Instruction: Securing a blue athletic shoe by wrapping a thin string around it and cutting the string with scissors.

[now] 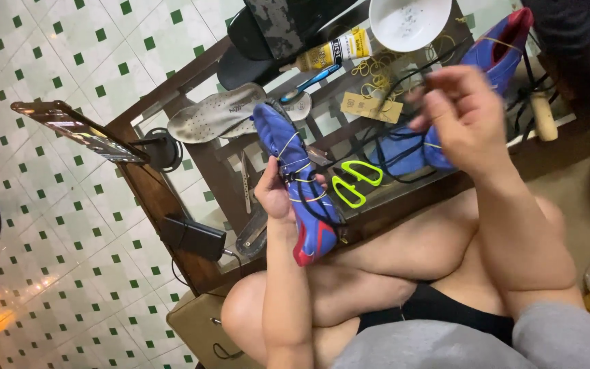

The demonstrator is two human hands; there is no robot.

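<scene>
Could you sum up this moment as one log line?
left hand: grips blue shoe bound with rubber bands | right hand: raised, pinching black lace | table: second blue shoe, scissors, insole

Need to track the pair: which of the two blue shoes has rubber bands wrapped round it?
The shoe in the left hand, held above the knee, with yellow bands round its middle. The other shoe lies on the table behind the right hand.

A glue bottle [329, 53] with a yellow-and-white printed label was seen lying on its side near the table's far edge, just beside a white bowl [408, 22]. A tan card tag [370, 106], rectangular, was laid flat below it on the glass. A phone [80, 131], its dark screen tilted, was held on a stand at the left.
</scene>
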